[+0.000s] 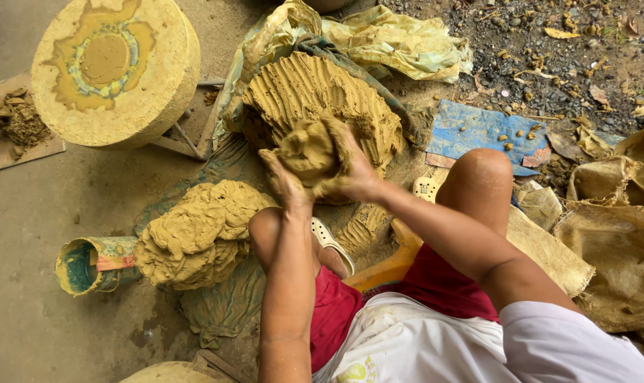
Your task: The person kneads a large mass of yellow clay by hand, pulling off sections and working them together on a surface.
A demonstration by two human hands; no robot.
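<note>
Dirt floor (67,206). On it: grooved clay mound (322,92) on plastic sheet (400,42), lumpy clay heap (194,234), tipped paint can (91,264), blue board (478,131), burlap sacks (620,241), round clay-smeared wheel (113,67).

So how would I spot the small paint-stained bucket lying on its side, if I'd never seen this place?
Start at the round yellowish stone wheel at top left and go straight down. Left of the loose heap of tan clay lies the tipped-over green-stained bucket. It alone is hollow, its open mouth facing left.
</note>
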